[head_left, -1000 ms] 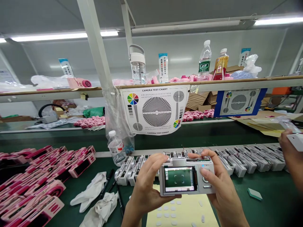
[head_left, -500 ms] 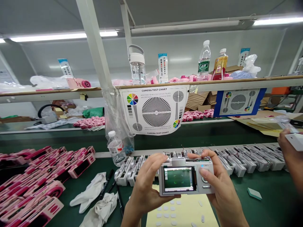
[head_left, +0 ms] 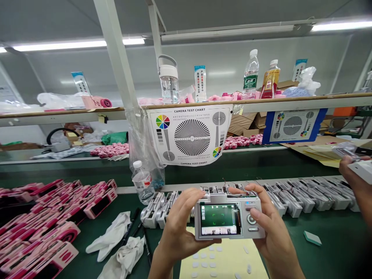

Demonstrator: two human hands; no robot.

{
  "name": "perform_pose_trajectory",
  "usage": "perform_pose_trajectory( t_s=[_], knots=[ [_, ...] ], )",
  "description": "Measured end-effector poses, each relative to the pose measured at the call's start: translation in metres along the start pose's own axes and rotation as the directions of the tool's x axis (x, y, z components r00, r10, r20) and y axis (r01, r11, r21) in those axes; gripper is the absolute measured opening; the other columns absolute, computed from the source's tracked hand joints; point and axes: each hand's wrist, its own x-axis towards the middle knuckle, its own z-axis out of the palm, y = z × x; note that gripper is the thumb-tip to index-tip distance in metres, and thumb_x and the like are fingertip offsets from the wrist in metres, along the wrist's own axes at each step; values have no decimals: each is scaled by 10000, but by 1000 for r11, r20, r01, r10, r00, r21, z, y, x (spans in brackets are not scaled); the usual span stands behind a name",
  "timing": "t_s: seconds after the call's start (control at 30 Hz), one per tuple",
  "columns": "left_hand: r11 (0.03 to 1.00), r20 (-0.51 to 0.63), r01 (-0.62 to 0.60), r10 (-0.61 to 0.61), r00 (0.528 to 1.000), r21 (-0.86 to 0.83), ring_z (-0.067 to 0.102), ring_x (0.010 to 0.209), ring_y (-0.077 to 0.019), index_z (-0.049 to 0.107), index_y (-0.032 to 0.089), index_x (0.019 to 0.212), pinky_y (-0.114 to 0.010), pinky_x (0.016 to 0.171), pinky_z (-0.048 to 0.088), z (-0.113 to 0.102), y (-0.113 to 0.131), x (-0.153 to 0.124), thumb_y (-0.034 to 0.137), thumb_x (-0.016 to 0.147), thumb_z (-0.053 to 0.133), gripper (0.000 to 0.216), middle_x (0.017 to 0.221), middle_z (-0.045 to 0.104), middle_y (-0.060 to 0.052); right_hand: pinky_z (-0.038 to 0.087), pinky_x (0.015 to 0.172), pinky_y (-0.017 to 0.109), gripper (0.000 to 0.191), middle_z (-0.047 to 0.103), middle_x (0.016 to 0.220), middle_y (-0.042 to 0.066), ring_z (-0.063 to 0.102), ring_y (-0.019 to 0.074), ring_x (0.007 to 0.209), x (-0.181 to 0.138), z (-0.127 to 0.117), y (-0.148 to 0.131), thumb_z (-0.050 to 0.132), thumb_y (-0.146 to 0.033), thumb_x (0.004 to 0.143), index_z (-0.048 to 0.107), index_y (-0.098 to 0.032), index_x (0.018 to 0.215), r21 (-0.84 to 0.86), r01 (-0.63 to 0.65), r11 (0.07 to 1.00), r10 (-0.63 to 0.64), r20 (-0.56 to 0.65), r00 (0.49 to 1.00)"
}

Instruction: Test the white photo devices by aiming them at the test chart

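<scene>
The person holds a silver camera (head_left: 221, 220) up in both hands above the green tabletop (head_left: 334, 228), its lit screen turned toward them so the view and the green focus brackets can be read. The left hand (head_left: 181, 221) is closed around the camera's left end, with the fingers curled behind the body. The right hand (head_left: 269, 226) grips the other end, its fingers reaching over the top edge and its thumb lying on the back beside the round dial. Neither hand is open; together they hold the camera level and steady.

Directly below the hands lies a pale yellow sheet (head_left: 223, 259) dotted with small white oval pads (head_left: 195, 264). Just beyond the camera, a long row of opened silver camera bodies (head_left: 302, 199) runs along the tabletop, with their insides and wires exposed. Pink camera bodies (head_left: 49, 221) are heaped on the left, beside white cloths (head_left: 123, 257), black pens (head_left: 130, 221) and a water bottle (head_left: 142, 182).

A test chart (head_left: 192, 135) hangs from the shelf (head_left: 261, 106) facing the tabletop, placed where a lens can be pointed at it. At the far right, another person's hand (head_left: 350, 174) holds a white piece (head_left: 362, 171).
</scene>
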Motion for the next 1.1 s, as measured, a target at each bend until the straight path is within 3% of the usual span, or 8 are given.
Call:
perform_pose_trajectory(
  t_s=[0.27, 1.1],
  knots=[
    [1000, 0, 11, -11, 1000, -9, 563, 1026, -243, 443, 168, 1201, -349, 894, 474, -1, 0, -1, 536, 652, 698, 708, 1077, 596, -114, 555, 630, 291, 261, 670, 1089, 72, 685, 217, 826, -1, 2, -1, 569, -198, 789, 457, -259, 1017, 17, -28, 999, 29, -23, 999],
    [1000, -13, 7, -7, 1000, 26, 589, 991, -267, 448, 181, 1190, -392, 846, 506, -1, 1, 0, 560, 641, 690, 710, 1045, 611, -119, 564, 644, 303, 280, 661, 1103, 65, 680, 221, 852, -3, 3, -2, 590, -246, 790, 439, -271, 1024, -28, -47, 998, 46, -52, 998]
  ],
)
